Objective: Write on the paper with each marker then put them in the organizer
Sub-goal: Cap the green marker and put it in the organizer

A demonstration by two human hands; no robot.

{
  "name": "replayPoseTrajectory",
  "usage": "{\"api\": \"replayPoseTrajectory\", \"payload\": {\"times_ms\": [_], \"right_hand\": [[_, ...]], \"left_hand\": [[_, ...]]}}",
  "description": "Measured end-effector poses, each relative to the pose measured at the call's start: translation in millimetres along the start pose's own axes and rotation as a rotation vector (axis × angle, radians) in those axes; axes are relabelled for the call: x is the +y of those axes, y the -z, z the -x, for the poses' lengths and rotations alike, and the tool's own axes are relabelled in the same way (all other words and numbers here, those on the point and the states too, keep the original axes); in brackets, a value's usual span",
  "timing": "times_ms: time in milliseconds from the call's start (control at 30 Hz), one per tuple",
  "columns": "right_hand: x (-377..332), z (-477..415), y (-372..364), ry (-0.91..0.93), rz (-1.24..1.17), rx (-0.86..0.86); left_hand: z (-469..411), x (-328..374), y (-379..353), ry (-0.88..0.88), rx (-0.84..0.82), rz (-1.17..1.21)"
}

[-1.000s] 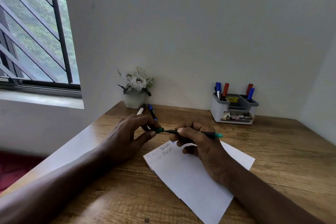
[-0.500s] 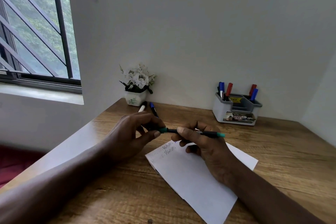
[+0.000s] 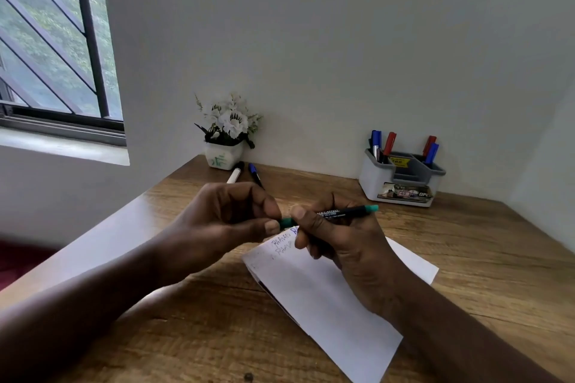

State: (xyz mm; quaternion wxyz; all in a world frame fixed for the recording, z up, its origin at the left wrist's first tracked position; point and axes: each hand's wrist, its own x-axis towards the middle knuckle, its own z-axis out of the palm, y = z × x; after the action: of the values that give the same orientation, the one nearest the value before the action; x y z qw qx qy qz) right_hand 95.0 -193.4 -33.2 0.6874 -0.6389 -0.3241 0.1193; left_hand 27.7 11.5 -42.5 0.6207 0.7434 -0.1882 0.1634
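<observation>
The green-capped marker (image 3: pixel 339 213) carries small white print on its barrel, ending in "CASTELL". On the paper (image 3: pixel 326 295), two handwritten lines start "RA". The organizer (image 3: pixel 373 183) has a front label (image 3: pixel 404 194) showing "OPE" and "43". The print on its yellow sticker (image 3: pixel 399 161) is illegible.

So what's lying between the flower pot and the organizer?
A blue marker beside the flower pot; the desk is bare from there to the organizer, head view.

Head-worn view, close above desk (image 3: pixel 485 261)
</observation>
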Motion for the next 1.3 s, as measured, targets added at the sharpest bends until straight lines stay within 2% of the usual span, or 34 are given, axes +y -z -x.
{"api": "replayPoseTrajectory", "payload": {"times_ms": [233, 367, 433, 533, 567, 633, 900, 1000, 1100, 1200, 1300], "right_hand": [[2.5, -0.8, -5.7, 0.019, -0.005, -0.020], [-0.8, 0.3, -7.5, 0.034, 0.074, -0.055], [-5.5, 1.6, -8.2, 0.081, 0.166, -0.079], [-8.1, -1.2, -3.3, 0.222, 0.283, -0.025], [-7.6, -3.0, 0.6, 0.256, 0.296, 0.011], [-5.1, -6.6, 9.7, 0.281, 0.306, 0.063], [5.4, -17.5, 30.9, 0.083, 0.351, 0.055], [5.5, -20.0, 33.8, 0.040, 0.370, 0.128], [7.6, -21.7, 40.8, 0.105, 0.455, 0.297], [5.5, -24.4, 56.2, 0.204, 0.521, 0.371], [-5.9, -33.7, 79.5, 0.264, 0.488, 0.494]], "left_hand": [[0.6, -6.0, -0.2, 0.064, -0.046, 0.105], [-1.0, -6.8, -2.0, 0.099, -0.011, 0.076], [-6.3, -4.6, -1.9, 0.070, 0.015, -0.063], [-10.2, -6.0, 2.3, -0.043, 0.029, -0.573], [-9.4, -7.0, 5.6, -0.038, 0.035, -0.709], [-6.5, -7.5, 13.3, 0.037, 0.027, -0.835], [-11.5, -17.8, 26.5, 0.299, -0.171, -1.000], [-15.3, -21.8, 23.6, 0.371, -0.292, -1.103], [-18.2, -24.1, 23.8, 0.395, -0.317, -1.127], [-17.4, -25.2, 27.3, 0.371, -0.301, -1.136], [-21.6, -25.2, 28.5, 0.350, -0.353, -1.157]]}}
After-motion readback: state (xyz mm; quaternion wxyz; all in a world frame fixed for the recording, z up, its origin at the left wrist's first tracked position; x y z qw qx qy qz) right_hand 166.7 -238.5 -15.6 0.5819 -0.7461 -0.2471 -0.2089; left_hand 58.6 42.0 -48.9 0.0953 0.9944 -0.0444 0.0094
